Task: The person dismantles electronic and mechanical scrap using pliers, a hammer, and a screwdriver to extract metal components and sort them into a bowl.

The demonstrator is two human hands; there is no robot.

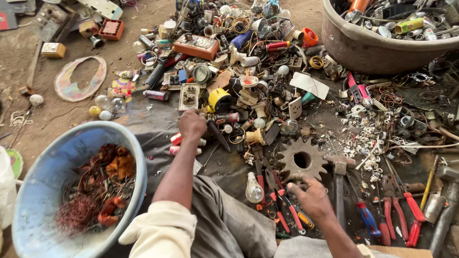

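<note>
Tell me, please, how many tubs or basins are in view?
2: a blue basin at lower left holding copper wire, and a brown tub at upper right full of scrap; others may lie outside the view.

My left hand point(192, 125) is closed in a loose fist, knuckles up, resting on the dark grey cloth at the edge of the scrap heap. Just beside it lie two small red-and-white cylinders point(178, 144), flat on their sides and roughly parallel, one a little nearer to me than the other. My right hand point(311, 196) lies palm down, fingers spread, its fingertips touching the lower rim of the rusty toothed steel gear wheel point(301, 159), which lies flat on the cloth with its round centre hole showing.
</note>
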